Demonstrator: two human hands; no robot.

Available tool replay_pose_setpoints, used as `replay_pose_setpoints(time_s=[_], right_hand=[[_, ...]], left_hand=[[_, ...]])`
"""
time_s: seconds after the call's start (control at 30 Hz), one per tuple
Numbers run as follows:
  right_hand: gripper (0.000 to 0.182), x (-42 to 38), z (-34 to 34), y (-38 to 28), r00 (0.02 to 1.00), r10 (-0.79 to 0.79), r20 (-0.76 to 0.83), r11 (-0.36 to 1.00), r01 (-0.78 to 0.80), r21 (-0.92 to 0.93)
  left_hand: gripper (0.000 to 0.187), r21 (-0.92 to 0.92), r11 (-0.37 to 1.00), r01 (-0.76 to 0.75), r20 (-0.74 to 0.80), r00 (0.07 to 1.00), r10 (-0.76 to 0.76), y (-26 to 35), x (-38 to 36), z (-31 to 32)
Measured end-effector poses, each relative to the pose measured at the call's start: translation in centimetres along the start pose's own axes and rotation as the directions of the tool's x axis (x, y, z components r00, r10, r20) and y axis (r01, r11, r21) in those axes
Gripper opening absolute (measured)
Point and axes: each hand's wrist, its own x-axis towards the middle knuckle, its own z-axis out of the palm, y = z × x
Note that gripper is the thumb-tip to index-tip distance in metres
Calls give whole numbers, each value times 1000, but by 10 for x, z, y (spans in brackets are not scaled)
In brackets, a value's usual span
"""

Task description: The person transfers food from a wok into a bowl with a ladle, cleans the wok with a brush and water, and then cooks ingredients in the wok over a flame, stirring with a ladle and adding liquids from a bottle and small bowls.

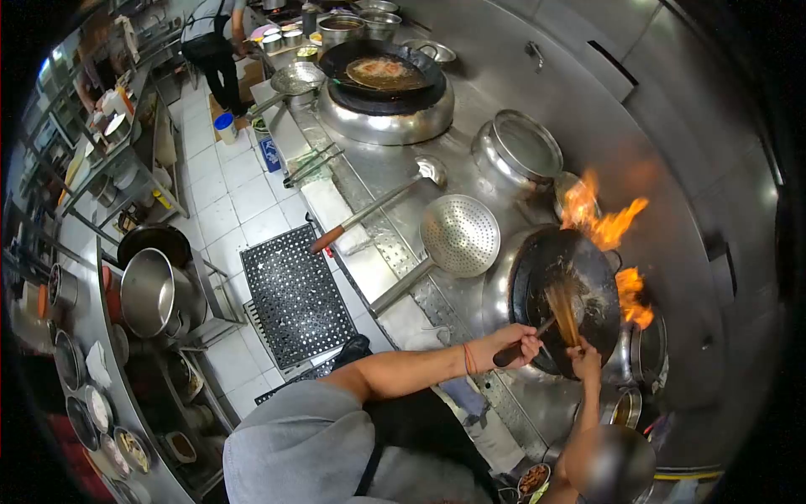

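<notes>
My left hand (522, 343) is closed round the brown wooden handle (506, 356) of a utensil. Its metal shaft reaches over the wok, and I cannot make out its far end. A bamboo wok brush (564, 307) is gripped in my right hand (585, 359), bristles down inside the dark wok (598, 269). The wok sits tilted on a round steel burner ring (501, 290), its inner surface wet with brownish residue. Orange flames (588, 214) rise along the far rim, with more fire (634, 298) at the right side.
A perforated skimmer (460, 235) and a ladle (432, 170) lie on the steel range. Behind them, another wok (382, 71) holds bubbling oil. Lidded steel pots (525, 144) stand by the back wall. A black mat (298, 294) covers floor tiles; a person (214, 42) stands farther off.
</notes>
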Motion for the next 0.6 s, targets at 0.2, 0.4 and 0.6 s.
replay_pose_setpoints(time_s=[0.2,0.4,0.6], right_hand=[[47,4,15,8,991,-114,70,946,86,312],[50,-14,-14,-22,999,31,-37,997,-29,73],[48,-15,-9,-19,991,116,-67,993,-115,16]], left_hand=[[22,21,999,34,60,998,-35,1,-3,-2],[24,244,970,-6,72,997,-12,1,-26,8],[28,237,971,5,-28,1000,2,8,-39,14]])
